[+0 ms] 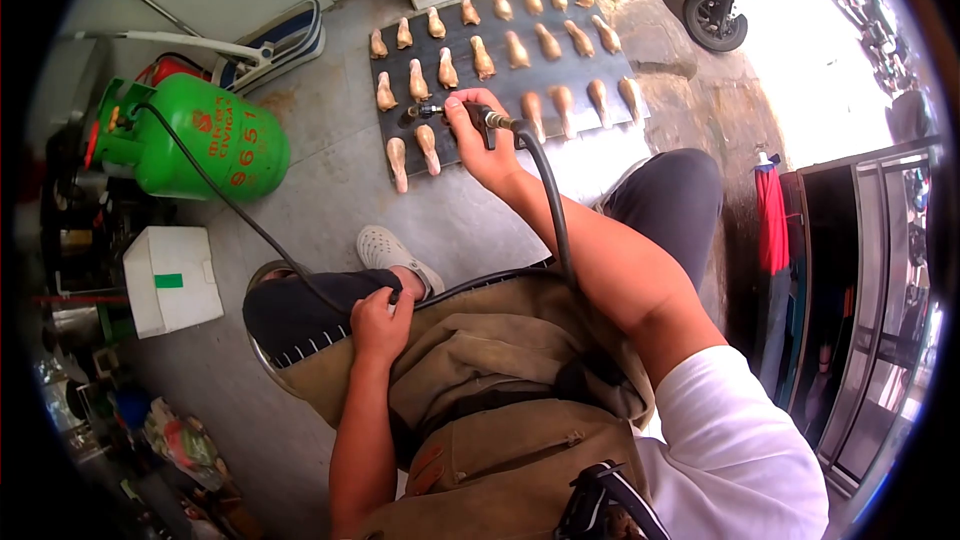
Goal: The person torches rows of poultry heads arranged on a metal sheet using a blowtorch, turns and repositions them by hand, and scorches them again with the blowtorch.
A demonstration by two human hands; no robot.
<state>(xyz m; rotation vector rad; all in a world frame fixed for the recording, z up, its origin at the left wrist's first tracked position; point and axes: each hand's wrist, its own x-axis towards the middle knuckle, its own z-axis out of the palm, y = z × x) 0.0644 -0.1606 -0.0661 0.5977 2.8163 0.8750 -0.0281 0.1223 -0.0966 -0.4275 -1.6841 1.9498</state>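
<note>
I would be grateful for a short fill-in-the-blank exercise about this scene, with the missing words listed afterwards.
1. The person's ____ hand holds the torch.
2. The pieces of meat lie on the dark board in ____ rows.
3. The gas cylinder is mostly ____ in colour.
4. The hose leading from the gas cylinder is ____ in colour.

Missing words: right; three; green; black.

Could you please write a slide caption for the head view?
Right hand holding a blowtorch over rows of meat pieces on a dark board, left hand on the hose.
</note>
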